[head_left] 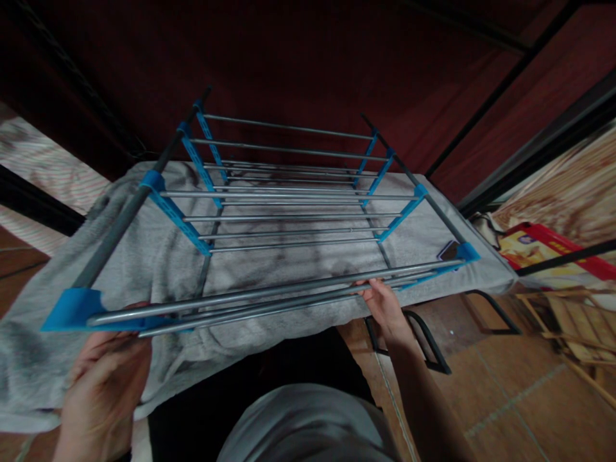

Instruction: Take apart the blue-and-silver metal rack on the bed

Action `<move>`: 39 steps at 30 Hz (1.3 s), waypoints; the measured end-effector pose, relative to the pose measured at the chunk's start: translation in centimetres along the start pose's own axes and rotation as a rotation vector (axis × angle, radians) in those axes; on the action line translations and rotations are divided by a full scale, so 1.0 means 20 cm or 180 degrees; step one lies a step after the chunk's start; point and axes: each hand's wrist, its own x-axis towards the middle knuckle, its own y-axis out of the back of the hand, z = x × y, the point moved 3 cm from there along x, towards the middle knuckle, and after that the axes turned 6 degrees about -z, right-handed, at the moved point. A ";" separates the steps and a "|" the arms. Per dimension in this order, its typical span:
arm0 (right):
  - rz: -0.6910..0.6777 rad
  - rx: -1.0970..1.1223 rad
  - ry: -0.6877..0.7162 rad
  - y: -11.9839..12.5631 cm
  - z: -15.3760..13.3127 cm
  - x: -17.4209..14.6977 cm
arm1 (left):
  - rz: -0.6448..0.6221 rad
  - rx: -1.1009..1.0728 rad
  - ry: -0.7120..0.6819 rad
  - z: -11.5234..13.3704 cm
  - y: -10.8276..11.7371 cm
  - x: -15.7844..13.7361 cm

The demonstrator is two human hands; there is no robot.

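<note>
A rack of metal tubes and blue plastic side pieces point(407, 215), like a shoe rack, lies across a grey blanket in front of me. My left hand point(108, 369) is closed around the near left blue side piece point(74, 308), its fingertips partly hidden behind it. My right hand point(382, 307) pinches a metal tube point(269, 309) along the near side, thumb on top. That tube's left end shows in front of the blue side piece, close to my left hand; I cannot tell whether it is seated. Another tube point(289, 287) runs just above it.
The grey blanket point(283, 256) covers a low surface. A phone-like dark object point(448, 251) lies near the right corner. Dark red cloth point(289, 58) hangs behind. On the right are black metal bars, a red and yellow box point(543, 247) and a wooden slatted piece point(577, 327).
</note>
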 end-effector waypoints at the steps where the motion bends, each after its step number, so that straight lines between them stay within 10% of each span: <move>1: -0.0003 -0.0010 0.0001 0.00 0.00 0.00 | 0.0034 -0.0147 0.0105 0.00 0.00 0.00; 16: 0.0049 0.0018 0.0029 0.00 0.00 0.00 | 0.0172 0.0697 0.0077 -0.14 0.04 0.20; 39: -0.0067 -0.0176 -0.0013 -0.01 0.01 -0.01 | 0.0553 -0.0339 -0.0446 -0.21 -0.04 0.27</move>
